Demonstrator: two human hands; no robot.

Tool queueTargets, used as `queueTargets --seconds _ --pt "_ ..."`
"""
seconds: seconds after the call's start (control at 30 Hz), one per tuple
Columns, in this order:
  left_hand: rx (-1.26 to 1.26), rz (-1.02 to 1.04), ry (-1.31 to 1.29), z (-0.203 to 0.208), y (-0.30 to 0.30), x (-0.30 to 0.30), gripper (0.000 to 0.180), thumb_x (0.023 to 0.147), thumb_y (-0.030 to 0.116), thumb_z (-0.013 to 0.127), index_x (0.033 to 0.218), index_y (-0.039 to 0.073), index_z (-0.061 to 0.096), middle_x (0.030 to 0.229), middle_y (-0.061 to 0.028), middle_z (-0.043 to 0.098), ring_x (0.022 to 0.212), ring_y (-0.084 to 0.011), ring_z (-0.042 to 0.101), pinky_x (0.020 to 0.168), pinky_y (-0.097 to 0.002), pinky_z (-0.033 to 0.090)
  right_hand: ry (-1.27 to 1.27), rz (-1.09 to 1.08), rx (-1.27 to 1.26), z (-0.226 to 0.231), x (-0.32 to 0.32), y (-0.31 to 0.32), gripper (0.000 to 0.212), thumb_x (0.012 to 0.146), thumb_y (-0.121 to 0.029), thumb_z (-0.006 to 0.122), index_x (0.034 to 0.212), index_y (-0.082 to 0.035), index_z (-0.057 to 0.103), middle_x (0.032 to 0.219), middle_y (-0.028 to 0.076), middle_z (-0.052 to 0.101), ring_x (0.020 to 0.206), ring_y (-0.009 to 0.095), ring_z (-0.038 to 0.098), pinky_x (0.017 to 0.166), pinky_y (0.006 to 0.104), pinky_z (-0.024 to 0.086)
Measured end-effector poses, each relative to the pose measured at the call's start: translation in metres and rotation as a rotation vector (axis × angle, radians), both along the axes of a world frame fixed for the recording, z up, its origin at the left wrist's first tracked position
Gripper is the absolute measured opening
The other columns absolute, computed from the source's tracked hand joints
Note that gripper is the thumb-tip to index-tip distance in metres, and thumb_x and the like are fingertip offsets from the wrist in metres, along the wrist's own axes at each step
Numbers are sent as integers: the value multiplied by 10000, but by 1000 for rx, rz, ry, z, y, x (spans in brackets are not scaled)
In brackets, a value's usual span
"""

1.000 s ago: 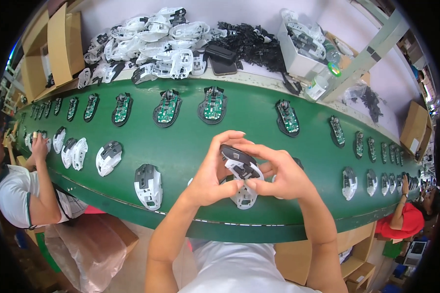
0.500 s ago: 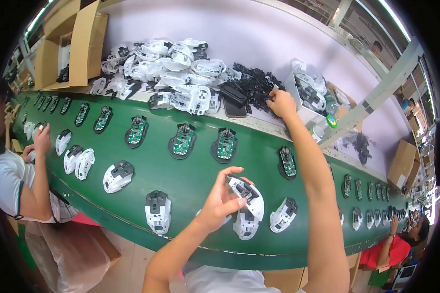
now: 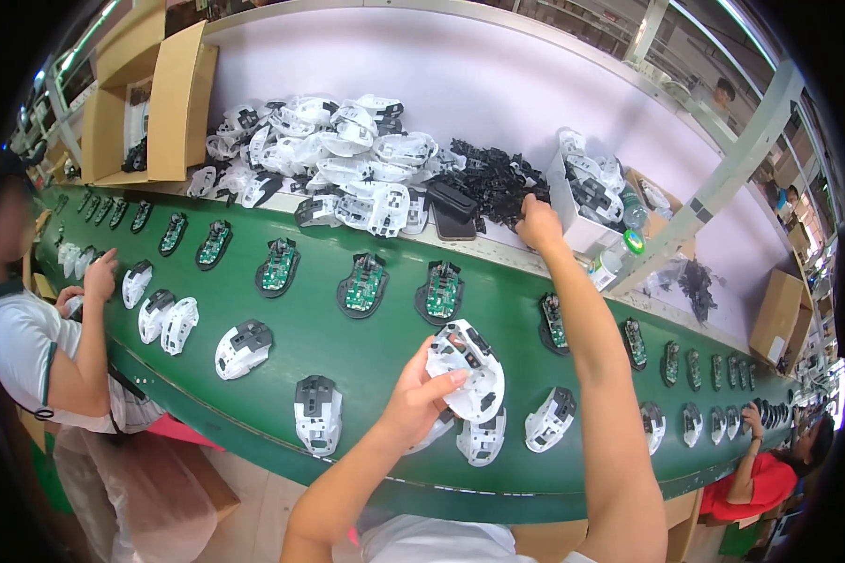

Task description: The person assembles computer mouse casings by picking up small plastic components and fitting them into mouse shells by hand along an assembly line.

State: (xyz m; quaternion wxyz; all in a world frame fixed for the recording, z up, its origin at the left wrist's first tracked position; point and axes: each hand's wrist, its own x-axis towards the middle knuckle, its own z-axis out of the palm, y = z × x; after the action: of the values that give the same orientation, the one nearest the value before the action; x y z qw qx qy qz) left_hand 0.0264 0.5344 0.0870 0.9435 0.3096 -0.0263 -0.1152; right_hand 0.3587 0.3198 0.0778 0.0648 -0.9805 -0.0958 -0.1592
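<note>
My left hand [image 3: 421, 392] holds a white computer mouse shell [image 3: 469, 380] above the green belt, its hollow inside with black parts turned upward. The thumb lies over the shell's near edge. Beneath it, a white and grey mouse shell [image 3: 482, 441] lies on the belt, with another partly hidden by my wrist. At the far side, my right hand [image 3: 540, 225] reaches to the edge of a heap of small black plastic parts [image 3: 502, 174]. Its fingers are pinched together; whatever is between them is too small to make out.
Mouse bases with green circuit boards [image 3: 361, 286] line the green belt [image 3: 347, 338]. Mouse shells [image 3: 317, 413] form a nearer row. White shells [image 3: 324, 141] are heaped on the shelf beside a phone [image 3: 454, 225], a white bin [image 3: 563, 197] and a bottle [image 3: 615, 258]. Co-workers sit at both sides.
My left hand has turned the mouse shell so its hollow side shows more. My right hand stays at the black heap, its fingers shifted slightly. The view has shifted a little.
</note>
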Motion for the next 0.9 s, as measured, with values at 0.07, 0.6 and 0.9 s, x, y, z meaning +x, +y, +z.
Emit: queueTargets --seconds 0.07,0.6,0.9 --pt "-60 -33 -13 -4 2 1 467 853 33 609 1291 51 448 1140 -99 613 1047 -202 621 915 -362 510 -51 47 120 -1 -9 -3 283 754 -90 636 1033 -42 619 996 199 668 928 346 666 837 446 534" --pt "144 -118 229 0 -6 3 263 959 109 468 1198 2 495 1100 -218 653 1005 -275 673 862 -393 553 566 427 1459 68 -267 -9 231 838 16 601 1066 18 570 956 81 653 907 141 623 797 276 485" --pt "328 -164 83 8 -6 -4 361 988 206 491 1295 15 474 1117 -118 638 1022 -179 642 884 -315 516 535 589 1320 72 -316 2 160 757 120 544 859 34 632 1027 119 618 938 163 602 865 303 497"
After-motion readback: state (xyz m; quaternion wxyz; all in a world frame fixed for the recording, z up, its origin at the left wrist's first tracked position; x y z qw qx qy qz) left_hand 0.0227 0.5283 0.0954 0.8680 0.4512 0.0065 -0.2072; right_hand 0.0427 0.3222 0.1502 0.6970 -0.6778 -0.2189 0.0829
